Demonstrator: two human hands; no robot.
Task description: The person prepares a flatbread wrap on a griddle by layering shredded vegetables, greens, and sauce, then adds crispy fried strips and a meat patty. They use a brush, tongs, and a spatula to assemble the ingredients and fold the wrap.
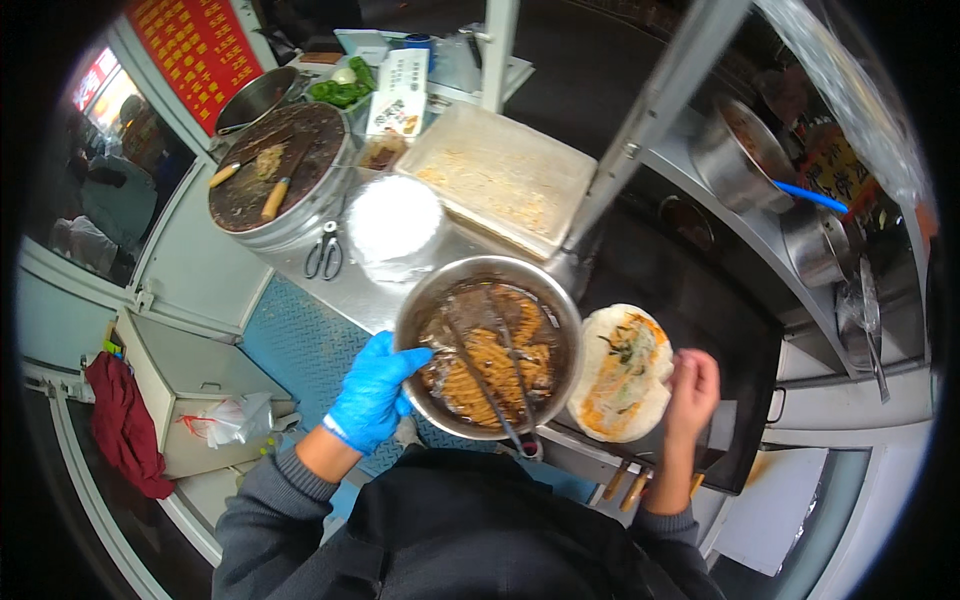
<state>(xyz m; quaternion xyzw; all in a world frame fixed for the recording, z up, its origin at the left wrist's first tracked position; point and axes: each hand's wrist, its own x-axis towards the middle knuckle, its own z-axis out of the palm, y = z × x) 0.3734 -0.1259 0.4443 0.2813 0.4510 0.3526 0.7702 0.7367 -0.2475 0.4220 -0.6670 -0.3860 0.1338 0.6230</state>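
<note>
My left hand [371,392], in a blue disposable glove, is closed on the near-left rim of a round steel bowl [413,402]. Inside are brown, spiral-cut food pieces [515,365] in dark sauce. A pair of dark chopsticks [478,377] leans across them, ends sticking out over the near rim. Right of the bowl lies a pale round flatbread [597,405] with orange sauce and dark green shreds along its middle. My bare right hand [694,392] is beside the flatbread's right edge, fingers loosely bent; whether they touch it is hard to see.
A black griddle [735,330] extends on the right, with wooden handles [633,490] at its front. Behind the bowl are a rectangular tray [500,170], white plastic-wrapped stack [395,225], scissors [324,252] and a round chopping board [240,205] with knives. Pots [740,155] stand on the right shelf.
</note>
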